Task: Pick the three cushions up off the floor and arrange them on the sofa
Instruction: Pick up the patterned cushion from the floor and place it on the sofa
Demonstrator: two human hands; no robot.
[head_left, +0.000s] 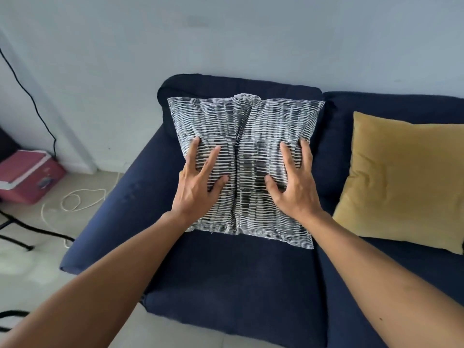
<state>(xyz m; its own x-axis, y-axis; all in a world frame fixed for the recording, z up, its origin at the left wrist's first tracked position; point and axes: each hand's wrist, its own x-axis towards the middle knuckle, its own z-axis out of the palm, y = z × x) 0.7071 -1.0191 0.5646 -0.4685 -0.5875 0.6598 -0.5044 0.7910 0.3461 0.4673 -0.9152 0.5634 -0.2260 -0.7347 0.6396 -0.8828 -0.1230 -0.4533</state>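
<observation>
Both forearms [105,280] reach in low. The left hand [200,184] and right hand [293,189] press spread, straight fingers [193,149], grasping nothing, on the black-and-white striped cushion [246,116] leaning against the navy sofa [238,285] back. A mustard cushion [401,177] sits just beside it. Two seem placed; the third is out of view.

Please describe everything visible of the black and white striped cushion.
The striped cushion is square, of soft fabric with broken black and white stripes and a white label on its top edge. It leans on the backrest of the navy sofa, creased vertically down the middle. The left hand and right hand press its front, fingers spread.
</observation>
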